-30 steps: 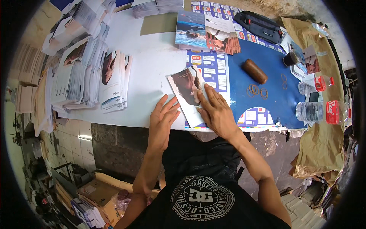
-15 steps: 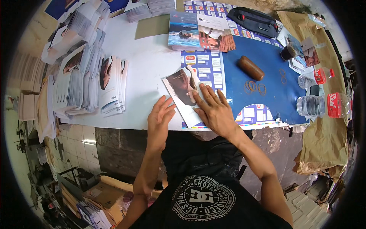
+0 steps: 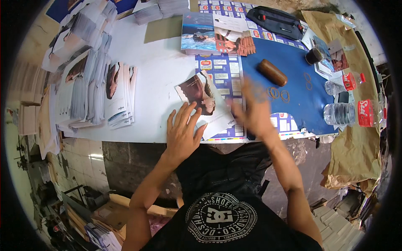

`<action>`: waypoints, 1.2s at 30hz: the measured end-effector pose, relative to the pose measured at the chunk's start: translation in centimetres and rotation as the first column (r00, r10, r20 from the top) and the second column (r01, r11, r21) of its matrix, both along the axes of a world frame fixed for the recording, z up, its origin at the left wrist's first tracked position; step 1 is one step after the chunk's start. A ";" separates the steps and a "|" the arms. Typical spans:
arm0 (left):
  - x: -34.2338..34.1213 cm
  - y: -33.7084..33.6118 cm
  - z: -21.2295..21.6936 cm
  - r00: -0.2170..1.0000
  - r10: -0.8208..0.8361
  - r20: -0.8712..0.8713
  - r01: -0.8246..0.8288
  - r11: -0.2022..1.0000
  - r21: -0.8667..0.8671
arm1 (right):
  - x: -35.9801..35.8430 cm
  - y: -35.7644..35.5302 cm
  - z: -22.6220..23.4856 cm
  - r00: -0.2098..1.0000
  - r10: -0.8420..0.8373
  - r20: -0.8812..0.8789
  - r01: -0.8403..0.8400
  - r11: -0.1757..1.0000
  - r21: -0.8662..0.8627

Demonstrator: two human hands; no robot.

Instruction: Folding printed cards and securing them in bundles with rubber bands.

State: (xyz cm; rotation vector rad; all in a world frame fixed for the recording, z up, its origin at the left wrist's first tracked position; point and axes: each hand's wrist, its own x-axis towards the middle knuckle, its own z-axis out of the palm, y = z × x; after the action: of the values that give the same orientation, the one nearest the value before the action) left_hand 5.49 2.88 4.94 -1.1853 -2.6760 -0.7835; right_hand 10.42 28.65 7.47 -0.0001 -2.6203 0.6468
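A brochure [image 3: 215, 111] with a photo of a person on its cover lies tilted near the table's front edge, its right part spread wider. My left hand [image 3: 184, 130] rests with fingers apart on its left side, fingertips over the printed picture. To the right of the brochure, my right hand [image 3: 256, 113] is raised and smeared by motion, so its fingers cannot be made out. Beyond that hand a smooth brown rounded cylinder [image 3: 272, 72] lies on the blue sheet [image 3: 301, 83], with several rubber bands [image 3: 274, 93] beside it.
Stacks of folded brochures [image 3: 79, 90] crowd the table's left side. Open printed sheets [image 3: 199, 35] are piled at the back. Along the right stand plastic bottles [image 3: 339, 114] and a dark cup [image 3: 315, 55]; a black pouch [image 3: 276, 23] lies behind.
My right hand has left the brochure, moving right and blurring. My left hand has come onto the brochure's left side from beside it. The brochure's right part now spreads wider.
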 end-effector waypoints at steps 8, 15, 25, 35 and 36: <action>0.0 -0.1 -0.3 1.000 0.021 -0.007 -0.020 1.000 0.019 | -3.4 9.5 0.5 0.978 -0.189 0.093 0.157 0.950 0.270; 0.1 -0.3 -0.1 1.000 0.014 -0.004 -0.014 1.000 0.011 | -1.1 0.4 2.9 0.805 0.477 0.352 -0.510 0.860 0.000; 0.3 0.6 -0.4 1.000 0.019 -0.001 -0.019 0.999 0.028 | -13.1 0.5 -1.4 0.935 0.355 0.009 -0.345 0.903 0.255; 0.2 0.3 0.4 1.000 0.007 0.014 -0.007 0.999 0.051 | 4.8 1.1 1.2 0.873 0.436 0.219 -0.469 0.874 0.130; 0.4 0.6 1.2 0.999 0.042 0.028 -0.042 0.999 -0.011 | 5.7 1.0 1.2 0.878 0.432 0.206 -0.465 0.874 0.145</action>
State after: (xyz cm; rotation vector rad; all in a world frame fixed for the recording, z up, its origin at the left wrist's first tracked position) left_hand 5.89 3.48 6.12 -1.1248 -2.7215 -0.7867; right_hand 16.08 29.64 8.62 0.6638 -2.8572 0.5566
